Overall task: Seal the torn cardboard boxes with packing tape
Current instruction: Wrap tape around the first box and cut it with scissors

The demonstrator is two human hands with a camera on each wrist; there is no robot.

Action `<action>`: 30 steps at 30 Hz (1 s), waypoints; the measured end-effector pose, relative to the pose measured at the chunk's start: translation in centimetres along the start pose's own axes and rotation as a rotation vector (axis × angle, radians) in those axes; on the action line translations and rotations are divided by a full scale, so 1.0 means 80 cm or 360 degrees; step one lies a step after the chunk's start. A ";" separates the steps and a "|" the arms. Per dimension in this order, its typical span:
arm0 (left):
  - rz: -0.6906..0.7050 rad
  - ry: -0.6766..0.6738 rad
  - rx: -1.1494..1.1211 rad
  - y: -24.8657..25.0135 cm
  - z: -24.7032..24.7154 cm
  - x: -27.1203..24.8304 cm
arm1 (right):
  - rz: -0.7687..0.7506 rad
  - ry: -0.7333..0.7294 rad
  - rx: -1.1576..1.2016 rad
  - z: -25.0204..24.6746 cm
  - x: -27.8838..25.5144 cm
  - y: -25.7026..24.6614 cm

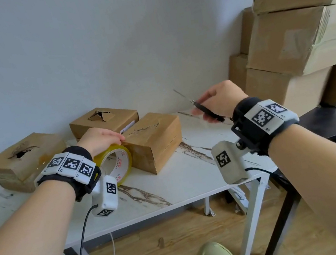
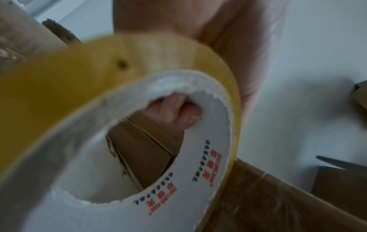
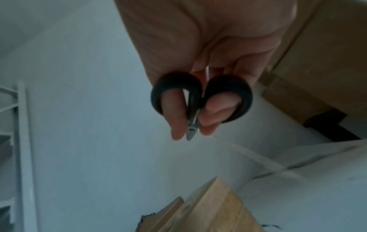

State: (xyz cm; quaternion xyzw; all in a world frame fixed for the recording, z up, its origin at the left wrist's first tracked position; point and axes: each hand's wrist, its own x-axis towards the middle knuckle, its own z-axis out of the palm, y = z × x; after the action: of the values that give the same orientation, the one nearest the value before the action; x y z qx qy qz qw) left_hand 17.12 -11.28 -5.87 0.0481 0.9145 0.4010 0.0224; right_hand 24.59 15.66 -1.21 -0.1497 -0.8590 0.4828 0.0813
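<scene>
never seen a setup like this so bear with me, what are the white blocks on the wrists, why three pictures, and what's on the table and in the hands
These are a person's two bare hands, no machine. The white blocks with black-and-white squares are wrist-worn cameras and markers. The wide picture comes from a camera on the head; each close-up comes from one wrist, looking along the fingers.

On the marble-pattern table lie three small cardboard boxes: the left box and the back box have open holes in their tops, and the front box has a ragged crack. The left hand grips a yellowish packing tape roll beside the front box. The right hand holds black-handled scissors in the air, fingers through the loops.
</scene>
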 end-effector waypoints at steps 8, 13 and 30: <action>0.0045 0.0023 -0.0049 -0.004 0.001 -0.002 | 0.0064 0.0116 0.0128 0.004 0.020 -0.016; 0.0062 0.0016 -0.0096 -0.008 -0.001 0.000 | -0.0064 0.0012 0.0188 0.022 0.025 -0.027; 0.0152 -0.0015 0.0033 -0.005 0.001 0.011 | 0.0060 0.0377 0.0212 -0.012 0.060 -0.003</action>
State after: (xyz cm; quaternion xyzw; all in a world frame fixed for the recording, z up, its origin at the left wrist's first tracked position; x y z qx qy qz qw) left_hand 16.19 -11.40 -6.25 0.0939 0.9152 0.3919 0.0070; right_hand 20.31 17.98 -0.54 -0.2161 -0.8064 0.5192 0.1828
